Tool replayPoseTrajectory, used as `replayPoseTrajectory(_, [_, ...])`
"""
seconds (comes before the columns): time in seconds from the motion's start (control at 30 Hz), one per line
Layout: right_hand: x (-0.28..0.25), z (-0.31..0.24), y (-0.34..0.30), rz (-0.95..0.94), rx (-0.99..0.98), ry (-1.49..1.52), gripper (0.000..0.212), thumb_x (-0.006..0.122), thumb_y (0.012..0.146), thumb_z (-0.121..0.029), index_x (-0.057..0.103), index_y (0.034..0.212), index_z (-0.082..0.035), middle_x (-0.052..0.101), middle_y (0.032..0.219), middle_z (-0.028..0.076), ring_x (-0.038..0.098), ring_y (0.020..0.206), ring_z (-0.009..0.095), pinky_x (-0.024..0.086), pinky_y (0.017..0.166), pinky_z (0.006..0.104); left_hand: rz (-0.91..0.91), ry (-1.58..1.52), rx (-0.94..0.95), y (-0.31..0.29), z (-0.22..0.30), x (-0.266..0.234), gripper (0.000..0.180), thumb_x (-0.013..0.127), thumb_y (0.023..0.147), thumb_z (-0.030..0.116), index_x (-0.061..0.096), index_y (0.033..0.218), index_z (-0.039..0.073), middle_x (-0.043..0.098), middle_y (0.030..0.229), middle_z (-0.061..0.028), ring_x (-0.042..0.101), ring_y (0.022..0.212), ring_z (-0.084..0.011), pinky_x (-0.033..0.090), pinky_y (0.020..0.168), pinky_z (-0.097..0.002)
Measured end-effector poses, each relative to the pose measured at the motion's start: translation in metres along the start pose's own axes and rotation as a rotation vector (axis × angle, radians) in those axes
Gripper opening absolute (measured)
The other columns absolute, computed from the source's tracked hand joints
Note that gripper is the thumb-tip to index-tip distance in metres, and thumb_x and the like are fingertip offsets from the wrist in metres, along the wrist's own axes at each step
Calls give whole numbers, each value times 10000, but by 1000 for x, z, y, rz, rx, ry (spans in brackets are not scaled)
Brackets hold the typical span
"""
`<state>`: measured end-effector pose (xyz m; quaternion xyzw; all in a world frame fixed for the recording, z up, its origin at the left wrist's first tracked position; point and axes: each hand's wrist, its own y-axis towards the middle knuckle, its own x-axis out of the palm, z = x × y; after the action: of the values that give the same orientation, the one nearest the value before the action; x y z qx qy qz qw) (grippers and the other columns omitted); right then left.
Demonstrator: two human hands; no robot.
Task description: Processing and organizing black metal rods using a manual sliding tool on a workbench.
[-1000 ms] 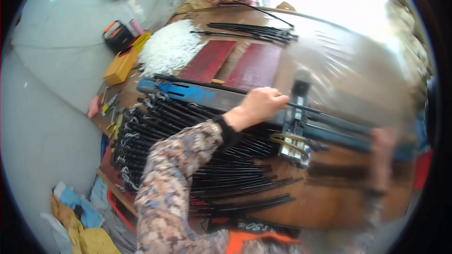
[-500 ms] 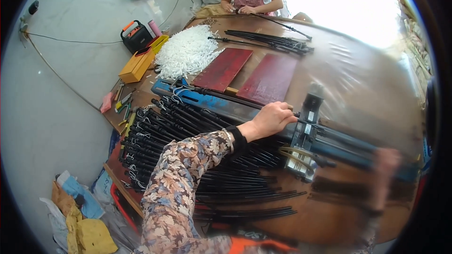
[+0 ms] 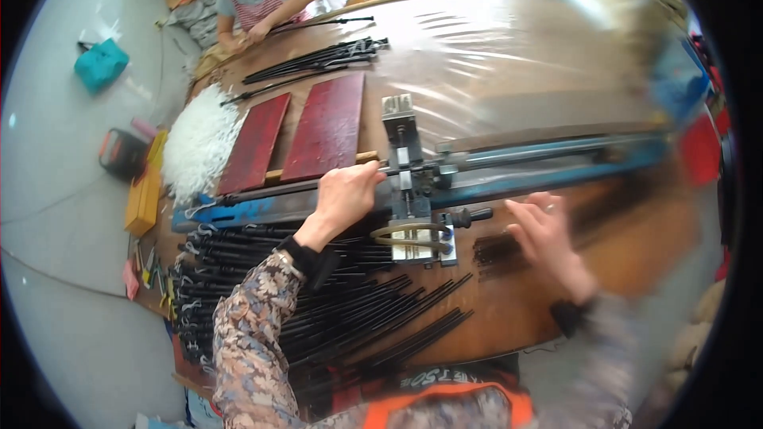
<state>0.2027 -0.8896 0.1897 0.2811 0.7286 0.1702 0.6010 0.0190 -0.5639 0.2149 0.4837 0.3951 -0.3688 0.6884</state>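
My left hand (image 3: 347, 197) is closed in a pinch around the end of a thin black rod (image 3: 290, 190), just left of a metal clamp fixture (image 3: 411, 210). The rod lies lengthwise along a blue and grey rail (image 3: 258, 210). My right hand (image 3: 547, 240) is held open, fingers apart and empty, on the near side of the rail. To its left, a black lever handle (image 3: 479, 214) sticks out from the fixture. Below my left forearm lies a wide bunch of black rods (image 3: 350, 314), several with white loops at their left ends.
Two dark red boards (image 3: 324, 127) lie beyond the rail, beside a heap of white pieces (image 3: 199, 147) and a yellow box (image 3: 145, 195). More black rods (image 3: 310, 62) are at the back. Across the table sits a co-worker (image 3: 261, 4) with bent arms. Dark strips (image 3: 497, 254) lie under my right hand.
The view has swung to the right. My right hand, smeared over the rail before, now shows spread on its near side. The left keeps its pinch on the rod beside the fixture.
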Motion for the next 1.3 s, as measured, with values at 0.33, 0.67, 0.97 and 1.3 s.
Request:
replayPoseTrajectory(0.33, [51,-4,14,15,87,478,250,704,825,49,638,1057,-16,605,841,148,595,822,347,493,732,414,80,100,142,-2,-5,5,223,646,950,223,546,808,84,601,698,-120,623,670,-338,461,611,-432])
replayPoseTrajectory(0.67, [52,118,-83,-159,336,-661,104,586,812,-58,656,888,-54,657,844,137,671,825,296,562,679,421,146,409,377,-18,-96,-22,58,625,924,165,604,968,134,544,852,-63,569,848,-258,405,734,-408])
replayPoseTrajectory(0.97, [13,109,-74,-202,245,-517,165,654,768,-69,627,930,-67,655,887,143,650,906,327,540,746,442,118,247,269,-95,14,-11,96,697,812,158,642,891,150,564,786,-19,575,795,-215,427,815,-376])
replayPoseTrajectory(1.3, [14,-35,-37,-556,194,130,113,632,788,-112,536,834,-74,610,724,137,626,697,372,483,612,477,-298,298,-67,-123,7,-1,374,709,877,463,630,1007,122,579,986,-91,570,954,-290,440,784,-453])
